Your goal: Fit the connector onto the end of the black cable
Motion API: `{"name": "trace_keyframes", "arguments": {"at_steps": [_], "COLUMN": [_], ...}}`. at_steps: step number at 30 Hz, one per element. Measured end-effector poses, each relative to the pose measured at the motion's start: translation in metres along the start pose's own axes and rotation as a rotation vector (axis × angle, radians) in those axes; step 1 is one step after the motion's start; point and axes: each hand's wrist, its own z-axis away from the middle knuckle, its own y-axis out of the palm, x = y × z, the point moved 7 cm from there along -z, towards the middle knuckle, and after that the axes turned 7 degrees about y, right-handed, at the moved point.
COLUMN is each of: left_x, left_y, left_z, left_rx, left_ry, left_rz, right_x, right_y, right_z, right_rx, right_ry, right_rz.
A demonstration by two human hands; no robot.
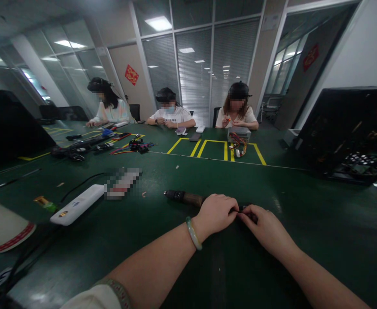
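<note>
A dark, slim electric screwdriver [191, 198] with a metal tip lies nearly level across the green table, its tip pointing left. Over its middle, my left hand [219, 210] is closed, with a jade-coloured bangle on that wrist. At the tool's right end, the thumb and fingers of my right hand [261, 221] pinch together, close against the left fingertips. A short black stretch of the tool shows behind the right fingers. The exact spot where the fingertips meet is partly hidden.
To the left lie a white power bank [79, 205], a small green-and-amber item [45, 204] and a paper cup [4, 225]. Bundled cables [137, 146] sit farther back. A black computer case [352, 133] stands right. Three people sit opposite, one behind a power supply [239, 134].
</note>
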Motion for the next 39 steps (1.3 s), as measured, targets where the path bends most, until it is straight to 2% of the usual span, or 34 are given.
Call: {"name": "trace_keyframes", "arguments": {"at_steps": [7,13,25,39], "left_x": [0.0001,0.0027,0.0042,0.0008], "left_y": [0.0008,0.0052,0.0035,0.0005], "left_z": [-0.0009,-0.0013,0.0022,0.0031], "left_rx": [0.028,0.006,0.012,-0.008], "left_ry": [0.008,0.005,-0.035,-0.006], "left_rz": [0.007,0.037,0.017,-0.009], "right_x": [-0.0042,-0.0036,-0.0046,-0.0061], "right_y": [-0.0016,-0.0011,-0.0013,-0.0012], "right_z": [-0.0021,-0.0037,-0.0015,-0.0013], "right_rx": [-0.02,-0.066,-0.023,-0.009], "right_ry": [0.021,-0.009,0.033,0.037], "right_rz": [-0.025,-0.062,-0.142,-0.164]}}
